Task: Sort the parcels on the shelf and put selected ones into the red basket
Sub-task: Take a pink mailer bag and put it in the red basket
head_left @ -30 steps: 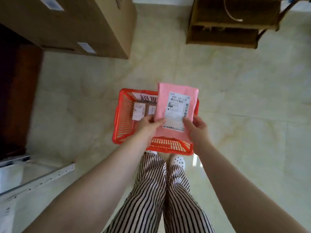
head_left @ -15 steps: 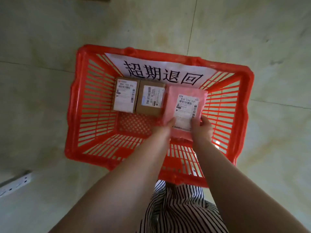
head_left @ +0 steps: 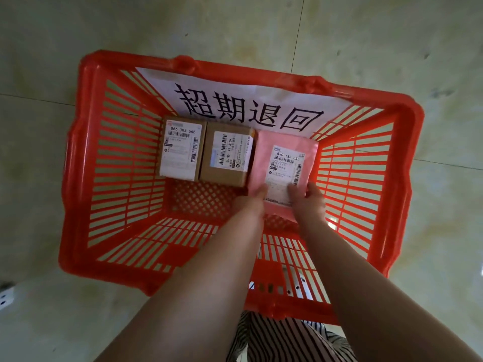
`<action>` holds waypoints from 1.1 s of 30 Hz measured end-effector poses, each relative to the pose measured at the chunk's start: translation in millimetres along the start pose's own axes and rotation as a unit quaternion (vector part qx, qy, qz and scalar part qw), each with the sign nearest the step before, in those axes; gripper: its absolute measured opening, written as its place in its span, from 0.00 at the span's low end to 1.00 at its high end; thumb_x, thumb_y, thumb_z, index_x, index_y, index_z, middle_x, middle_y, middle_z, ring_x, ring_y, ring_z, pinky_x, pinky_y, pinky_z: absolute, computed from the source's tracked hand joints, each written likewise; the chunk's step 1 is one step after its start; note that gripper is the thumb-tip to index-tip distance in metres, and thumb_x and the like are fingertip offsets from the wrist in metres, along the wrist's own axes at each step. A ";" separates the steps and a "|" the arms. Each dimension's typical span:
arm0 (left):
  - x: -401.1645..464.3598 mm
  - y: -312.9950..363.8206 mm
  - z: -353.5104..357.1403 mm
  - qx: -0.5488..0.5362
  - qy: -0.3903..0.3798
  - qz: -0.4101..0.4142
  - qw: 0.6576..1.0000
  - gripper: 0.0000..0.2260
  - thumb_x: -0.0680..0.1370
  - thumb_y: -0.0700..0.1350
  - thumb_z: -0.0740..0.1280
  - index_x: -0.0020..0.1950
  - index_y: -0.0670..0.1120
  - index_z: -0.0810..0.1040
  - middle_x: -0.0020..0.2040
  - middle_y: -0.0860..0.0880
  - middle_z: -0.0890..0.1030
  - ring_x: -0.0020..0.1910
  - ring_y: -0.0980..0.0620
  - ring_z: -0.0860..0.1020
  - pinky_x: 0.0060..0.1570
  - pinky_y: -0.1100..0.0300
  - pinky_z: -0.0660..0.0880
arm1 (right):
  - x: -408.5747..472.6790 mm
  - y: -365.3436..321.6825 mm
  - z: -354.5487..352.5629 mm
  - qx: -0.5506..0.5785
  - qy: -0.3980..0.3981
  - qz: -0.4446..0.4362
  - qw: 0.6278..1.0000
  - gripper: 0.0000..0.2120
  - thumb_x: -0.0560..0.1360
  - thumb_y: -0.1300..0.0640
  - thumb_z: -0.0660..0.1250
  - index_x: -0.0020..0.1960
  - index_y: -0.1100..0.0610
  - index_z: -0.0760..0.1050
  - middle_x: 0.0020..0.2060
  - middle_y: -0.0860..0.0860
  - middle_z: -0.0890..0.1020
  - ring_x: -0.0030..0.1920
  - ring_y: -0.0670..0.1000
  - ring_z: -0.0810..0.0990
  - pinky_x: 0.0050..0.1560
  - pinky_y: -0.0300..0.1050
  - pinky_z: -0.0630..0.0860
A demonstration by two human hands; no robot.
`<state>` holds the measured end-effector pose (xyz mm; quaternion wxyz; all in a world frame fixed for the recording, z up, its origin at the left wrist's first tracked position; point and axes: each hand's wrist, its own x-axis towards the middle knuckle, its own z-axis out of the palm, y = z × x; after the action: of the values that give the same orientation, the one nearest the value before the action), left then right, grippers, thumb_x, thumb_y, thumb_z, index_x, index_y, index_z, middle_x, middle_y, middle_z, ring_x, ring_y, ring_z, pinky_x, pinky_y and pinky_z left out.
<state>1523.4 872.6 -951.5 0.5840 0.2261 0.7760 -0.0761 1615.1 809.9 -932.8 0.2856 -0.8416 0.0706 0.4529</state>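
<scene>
Both hands grip the near end of the pink parcel [head_left: 281,158]: left hand [head_left: 252,198] at its left corner, right hand [head_left: 307,198] at its right. It lies in the red basket [head_left: 78,163], touching the middle brown box [head_left: 227,155], beside another box [head_left: 181,150]. A paper sign [head_left: 248,105] covers the far wall. Tiled floor [head_left: 431,48] surrounds.

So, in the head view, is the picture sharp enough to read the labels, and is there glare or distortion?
Head view: the big codes on the pink parcel and the left box are readable, the small print blurs; wide-angle bending bows the red basket; light is dim and even, no strong glare.
</scene>
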 end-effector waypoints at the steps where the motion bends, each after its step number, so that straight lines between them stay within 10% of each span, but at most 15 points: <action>1: -2.2 0.8 0.2 0.004 -0.002 0.000 1.000 0.25 0.71 0.61 0.72 0.53 0.41 0.75 0.47 0.47 0.81 0.41 0.47 0.80 0.45 0.55 0.77 | 1.8 -0.8 -0.7 0.000 -0.004 0.002 1.000 0.22 0.79 0.49 0.66 0.71 0.53 0.70 0.55 0.50 0.81 0.46 0.52 0.82 0.36 0.43 0.80; 9: -40.4 21.1 -21.1 0.038 -0.022 -0.003 0.999 0.19 0.79 0.58 0.63 0.57 0.42 0.75 0.41 0.49 0.76 0.38 0.51 0.76 0.36 0.60 0.73 | -23.5 -19.2 -9.5 -0.027 0.007 0.022 0.999 0.22 0.80 0.49 0.65 0.71 0.57 0.70 0.55 0.52 0.81 0.48 0.54 0.82 0.45 0.50 0.82; 12: -80.4 25.1 -50.1 0.004 -0.049 -0.027 0.998 0.18 0.78 0.57 0.65 0.49 0.42 0.75 0.40 0.46 0.75 0.39 0.50 0.76 0.39 0.57 0.76 | -65.7 -35.9 -23.0 -0.011 -0.008 0.050 0.999 0.22 0.80 0.49 0.64 0.69 0.60 0.73 0.42 0.50 0.79 0.38 0.50 0.78 0.39 0.46 0.78; 16: -168.9 25.7 -113.4 -0.111 -0.056 0.007 0.992 0.22 0.69 0.59 0.73 0.50 0.42 0.79 0.48 0.39 0.81 0.43 0.48 0.78 0.57 0.49 0.78 | -151.4 -73.4 -51.4 0.082 -0.088 0.050 0.992 0.11 0.78 0.51 0.69 0.55 0.57 0.79 0.49 0.54 0.85 0.49 0.54 0.83 0.57 0.57 0.80; 19: -251.3 26.0 -174.1 -0.203 -0.110 0.044 0.972 0.03 0.79 0.44 0.67 0.48 0.45 0.77 0.50 0.46 0.82 0.48 0.51 0.81 0.50 0.57 0.79 | -230.1 -112.3 -79.9 0.133 -0.207 0.058 0.968 0.09 0.78 0.53 0.69 0.56 0.56 0.78 0.43 0.51 0.86 0.41 0.50 0.86 0.49 0.54 0.83; 24: -393.5 -0.4 -289.8 -0.331 -0.059 0.111 0.935 0.06 0.78 0.44 0.68 0.52 0.43 0.79 0.43 0.49 0.83 0.41 0.54 0.80 0.42 0.62 0.78 | -378.3 -178.6 -120.8 0.083 -0.350 -0.037 0.932 0.11 0.80 0.58 0.66 0.61 0.61 0.78 0.41 0.54 0.87 0.35 0.50 0.85 0.31 0.41 0.80; 33: -604.0 -130.7 -463.8 -0.552 0.030 0.231 0.801 0.06 0.79 0.39 0.65 0.54 0.46 0.79 0.51 0.48 0.83 0.50 0.51 0.80 0.49 0.62 0.77 | -645.6 -215.5 -81.6 -0.120 -0.525 -0.194 0.820 0.06 0.79 0.59 0.66 0.54 0.54 0.80 0.45 0.49 0.85 0.45 0.46 0.80 0.49 0.38 0.75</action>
<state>1191.9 775.7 -260.3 0.5867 0.0397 0.6286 0.5090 1381.2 853.3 -290.0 0.2579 -0.5007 -0.3100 0.7660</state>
